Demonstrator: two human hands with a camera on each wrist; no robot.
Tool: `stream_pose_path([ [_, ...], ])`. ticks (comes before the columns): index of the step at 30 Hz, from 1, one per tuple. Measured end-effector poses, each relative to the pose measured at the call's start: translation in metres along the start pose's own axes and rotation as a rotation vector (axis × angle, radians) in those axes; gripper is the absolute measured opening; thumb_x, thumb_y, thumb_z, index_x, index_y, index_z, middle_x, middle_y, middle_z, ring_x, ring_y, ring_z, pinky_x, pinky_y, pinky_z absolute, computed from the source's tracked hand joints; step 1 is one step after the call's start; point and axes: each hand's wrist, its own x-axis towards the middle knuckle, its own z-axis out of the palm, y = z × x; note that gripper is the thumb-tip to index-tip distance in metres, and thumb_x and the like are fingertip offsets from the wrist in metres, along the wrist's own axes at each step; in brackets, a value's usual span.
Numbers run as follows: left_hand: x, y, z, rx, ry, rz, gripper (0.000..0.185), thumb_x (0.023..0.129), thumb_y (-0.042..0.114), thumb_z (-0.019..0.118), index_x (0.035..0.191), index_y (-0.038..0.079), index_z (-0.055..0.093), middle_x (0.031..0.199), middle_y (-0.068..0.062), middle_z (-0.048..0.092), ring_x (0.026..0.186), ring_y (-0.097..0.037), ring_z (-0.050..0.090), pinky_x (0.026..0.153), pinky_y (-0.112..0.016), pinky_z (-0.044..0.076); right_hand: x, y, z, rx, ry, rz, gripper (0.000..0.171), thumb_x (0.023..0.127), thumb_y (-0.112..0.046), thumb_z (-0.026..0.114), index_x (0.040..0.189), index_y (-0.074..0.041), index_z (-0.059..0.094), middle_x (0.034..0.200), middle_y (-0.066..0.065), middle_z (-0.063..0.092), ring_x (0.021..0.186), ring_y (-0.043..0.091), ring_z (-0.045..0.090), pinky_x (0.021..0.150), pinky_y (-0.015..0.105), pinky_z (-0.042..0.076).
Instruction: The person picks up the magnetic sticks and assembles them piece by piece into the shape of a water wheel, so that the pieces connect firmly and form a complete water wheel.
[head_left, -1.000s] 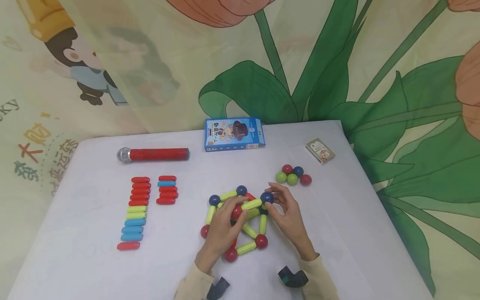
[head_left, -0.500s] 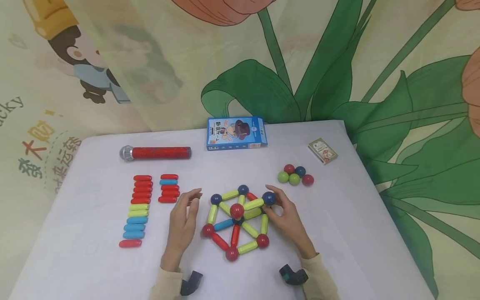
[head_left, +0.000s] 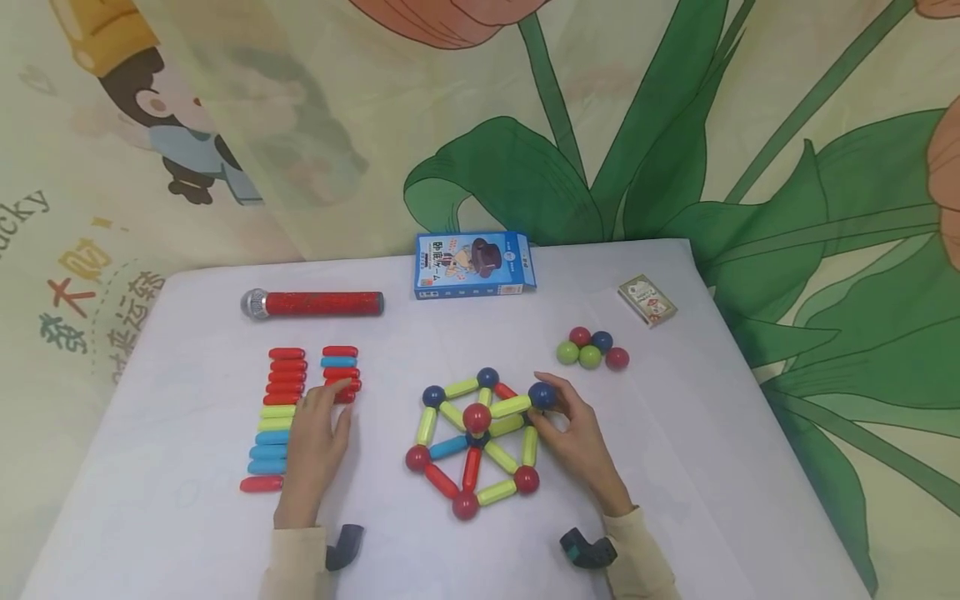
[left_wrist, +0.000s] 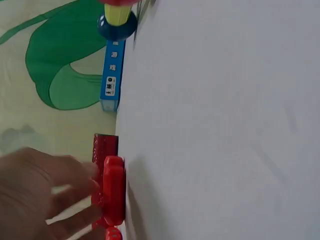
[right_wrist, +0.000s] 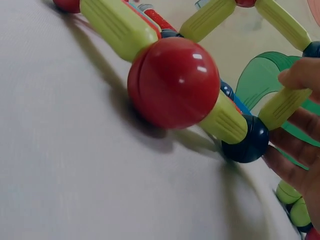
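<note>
My left hand (head_left: 311, 446) reaches over the lower red rods (head_left: 342, 385) of the short column, its fingertips overlapping them. In the left wrist view, relaxed fingers lie beside a red rod (left_wrist: 114, 190). My right hand (head_left: 576, 429) pinches a yellow-green rod (right_wrist: 284, 107) standing on a dark blue ball (right_wrist: 246, 140) at the frame's right corner. Above that hand's thumb sits another blue ball (head_left: 542, 395), joined by a yellow-green rod (head_left: 510, 407) to a raised red ball (head_left: 477, 418). The ball-and-rod frame (head_left: 465, 506) has a six-sided base with spokes.
Left of the left hand runs a long column of red, yellow-green and blue rods (head_left: 270, 437). Loose balls (head_left: 590, 357) cluster at the right. Further back are a red microphone (head_left: 324, 304), a blue box (head_left: 474, 265) and a small card box (head_left: 647, 300).
My left hand has let go of the raised red ball and swung left to the short column of rods. My right hand stays at the frame's right corner.
</note>
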Motion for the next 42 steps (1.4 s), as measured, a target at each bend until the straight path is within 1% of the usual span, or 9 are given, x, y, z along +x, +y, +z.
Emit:
stream_pose_path([
  [6,0.009,-0.013,-0.002,0.209,-0.04,0.05,0.056,0.076,-0.003,0.075,0.128,0.004,0.054,0.118,-0.023,0.053,0.109,-0.041,0.048,0.088,-0.056,0.048,-0.009,0.033,0.0,-0.03,0.063,0.006,0.057,0.082,0.006,0.068,0.135,-0.002,0.048,0.114,0.016,0.063,0.105,0.03,0.063,0.091,0.045,0.052],
  [12,0.018,-0.016,-0.006,0.299,-0.02,0.075,0.058,0.071,-0.004,0.078,0.124,0.001,0.056,0.112,-0.024,0.059,0.101,-0.042,0.052,0.083,-0.053,0.051,-0.018,0.054,-0.005,-0.05,0.094,0.056,0.051,0.087,-0.001,0.066,0.134,-0.009,0.049,0.108,0.007,0.065,0.097,0.02,0.065,0.085,0.029,0.054],
  [15,0.015,-0.012,-0.006,0.236,-0.041,0.063,0.057,0.074,0.0,0.078,0.126,0.002,0.055,0.11,-0.022,0.06,0.101,-0.041,0.054,0.083,-0.053,0.052,-0.022,0.051,-0.004,-0.112,0.092,0.103,0.048,0.087,-0.006,0.067,0.132,-0.012,0.051,0.1,0.002,0.066,0.088,0.014,0.063,0.076,0.024,0.054],
  [19,0.009,0.004,-0.001,-0.014,-0.074,0.071,0.054,0.081,0.005,0.075,0.13,0.007,0.052,0.112,-0.015,0.06,0.104,-0.033,0.058,0.086,-0.05,0.053,-0.03,0.039,0.006,-0.268,0.065,0.194,0.049,0.087,-0.018,0.07,0.131,-0.012,0.05,0.084,-0.004,0.061,0.068,0.009,0.054,0.058,0.02,0.046],
  [23,0.013,0.033,0.015,-0.281,-0.138,0.099,0.051,0.085,0.006,0.071,0.131,0.01,0.051,0.11,-0.01,0.061,0.106,-0.026,0.06,0.093,-0.046,0.051,-0.036,0.026,0.022,-0.384,0.045,0.248,0.063,0.085,-0.028,0.072,0.136,-0.006,0.043,0.075,-0.005,0.058,0.056,0.007,0.045,0.048,0.02,0.037],
  [28,0.022,0.059,0.037,-0.47,-0.247,0.124,0.048,0.087,0.006,0.069,0.132,0.01,0.051,0.105,-0.008,0.06,0.113,-0.027,0.06,0.098,-0.045,0.046,-0.034,0.022,0.034,-0.425,0.066,0.226,0.067,0.083,-0.025,0.073,0.135,0.001,0.041,0.071,-0.005,0.057,0.051,0.006,0.043,0.044,0.02,0.034],
  [31,0.023,0.062,0.042,-0.495,-0.287,0.128,0.048,0.088,0.007,0.068,0.133,0.01,0.05,0.103,-0.007,0.061,0.113,-0.028,0.06,0.097,-0.044,0.048,-0.031,0.023,0.036,-0.425,0.073,0.218,0.066,0.082,-0.022,0.073,0.134,0.001,0.042,0.071,-0.005,0.057,0.051,0.005,0.043,0.044,0.02,0.034],
  [37,0.009,0.059,0.034,-0.407,-0.302,0.06,0.047,0.087,0.009,0.069,0.131,0.014,0.052,0.102,-0.004,0.06,0.101,-0.022,0.064,0.088,-0.037,0.054,-0.009,0.027,0.028,-0.437,0.065,0.194,0.059,0.083,-0.02,0.071,0.135,-0.008,0.045,0.077,-0.003,0.06,0.055,0.006,0.046,0.047,0.021,0.037],
  [42,-0.016,0.058,0.02,-0.404,-0.499,0.016,0.047,0.086,0.011,0.071,0.129,0.019,0.054,0.098,0.002,0.059,0.087,-0.014,0.061,0.075,-0.025,0.054,0.025,0.033,0.025,-0.436,0.011,0.117,0.055,0.087,-0.022,0.071,0.135,-0.015,0.048,0.09,0.002,0.066,0.064,0.011,0.049,0.055,0.024,0.041],
])
